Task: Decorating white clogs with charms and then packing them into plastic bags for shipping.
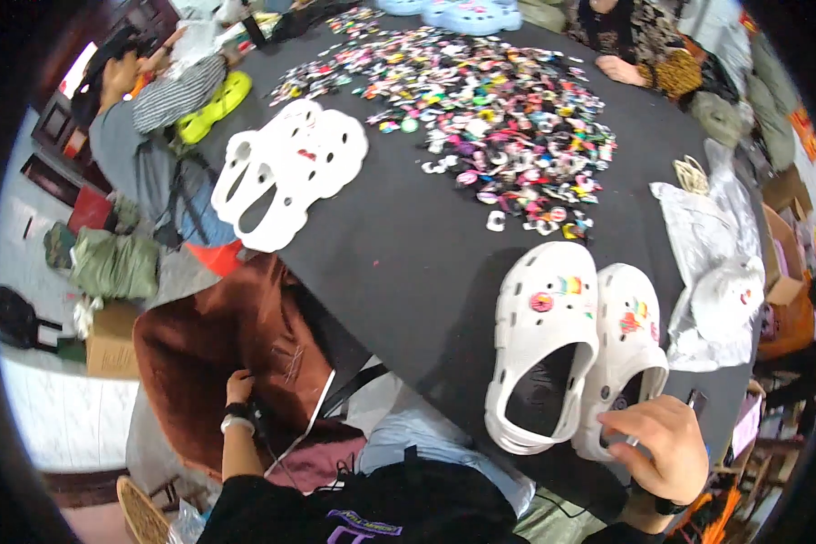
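Note:
A pair of white clogs stands before me at the table's near edge, with colourful charms on their toes. My right hand (666, 444) is at the heel of the right white clog (618, 363), fingers curled against its back rim. Beside it, the left white clog (546, 317) is untouched. My left hand (239, 388) is low at the left, against a brown cloth (218, 335). Its fingers look curled, but what they hold, if anything, is too small to make out.
A large heap of small colourful charms (517, 127) covers the far table (381, 245). Another white clog pair (304, 163) lies left, with a yellow-green clog (213, 107) beyond. Plastic bags (712, 272) lie at the right. A co-worker's hand (621, 71) rests far right; another person (145, 118) sits left.

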`<action>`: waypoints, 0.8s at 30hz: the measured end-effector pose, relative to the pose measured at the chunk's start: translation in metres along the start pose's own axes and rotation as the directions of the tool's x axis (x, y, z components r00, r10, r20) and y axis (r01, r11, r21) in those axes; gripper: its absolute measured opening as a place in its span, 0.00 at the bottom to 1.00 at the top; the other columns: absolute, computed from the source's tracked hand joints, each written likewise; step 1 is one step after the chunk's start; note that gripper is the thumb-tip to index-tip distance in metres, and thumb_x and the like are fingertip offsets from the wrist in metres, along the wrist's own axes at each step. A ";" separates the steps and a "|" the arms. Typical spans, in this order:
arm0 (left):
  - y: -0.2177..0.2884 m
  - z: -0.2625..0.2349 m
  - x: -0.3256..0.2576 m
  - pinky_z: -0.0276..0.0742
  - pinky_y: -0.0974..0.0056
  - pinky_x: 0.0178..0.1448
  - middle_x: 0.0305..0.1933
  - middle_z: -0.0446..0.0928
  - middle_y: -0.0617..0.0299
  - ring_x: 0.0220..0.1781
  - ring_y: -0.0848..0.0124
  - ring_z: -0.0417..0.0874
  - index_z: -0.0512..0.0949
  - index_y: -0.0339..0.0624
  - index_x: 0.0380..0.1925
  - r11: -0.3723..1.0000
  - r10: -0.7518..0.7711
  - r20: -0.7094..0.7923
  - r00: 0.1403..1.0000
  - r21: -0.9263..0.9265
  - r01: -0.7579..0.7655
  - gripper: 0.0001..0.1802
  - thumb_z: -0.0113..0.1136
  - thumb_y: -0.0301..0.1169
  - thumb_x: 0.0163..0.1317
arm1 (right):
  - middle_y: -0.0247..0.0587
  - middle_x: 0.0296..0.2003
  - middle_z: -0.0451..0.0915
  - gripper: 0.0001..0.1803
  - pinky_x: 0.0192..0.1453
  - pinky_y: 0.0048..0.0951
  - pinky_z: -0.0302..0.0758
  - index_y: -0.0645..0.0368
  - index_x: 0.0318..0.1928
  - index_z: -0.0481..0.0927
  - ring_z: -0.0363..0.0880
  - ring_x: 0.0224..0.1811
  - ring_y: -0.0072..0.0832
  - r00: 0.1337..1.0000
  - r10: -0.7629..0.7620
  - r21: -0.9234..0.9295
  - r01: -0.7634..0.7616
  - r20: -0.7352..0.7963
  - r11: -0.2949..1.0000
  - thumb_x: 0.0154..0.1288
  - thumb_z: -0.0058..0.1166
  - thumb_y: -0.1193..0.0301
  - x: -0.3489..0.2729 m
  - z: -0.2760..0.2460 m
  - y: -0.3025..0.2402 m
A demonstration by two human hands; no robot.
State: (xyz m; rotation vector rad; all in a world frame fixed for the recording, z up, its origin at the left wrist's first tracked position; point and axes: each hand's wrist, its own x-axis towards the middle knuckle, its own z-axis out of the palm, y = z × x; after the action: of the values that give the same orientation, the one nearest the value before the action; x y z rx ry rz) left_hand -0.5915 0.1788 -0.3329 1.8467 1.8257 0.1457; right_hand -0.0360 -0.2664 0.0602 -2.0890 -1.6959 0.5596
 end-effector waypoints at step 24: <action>0.443 -0.005 -0.242 0.68 0.55 0.64 0.61 0.67 0.48 0.62 0.53 0.71 0.67 0.37 0.56 0.269 0.946 0.313 0.083 -0.617 -0.739 0.39 0.76 0.37 0.47 | 0.45 0.28 0.70 0.26 0.24 0.34 0.74 0.33 0.62 0.73 0.77 0.22 0.37 0.988 0.141 -0.259 -0.153 -0.066 0.954 0.62 0.56 0.52 0.017 0.035 0.012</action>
State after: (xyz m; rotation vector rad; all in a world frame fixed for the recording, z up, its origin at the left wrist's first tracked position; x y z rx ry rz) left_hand -0.2155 -0.0248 -0.0644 2.1000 -0.0302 0.1568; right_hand -0.0416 -0.2508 0.0232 -2.4097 -1.6751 0.3383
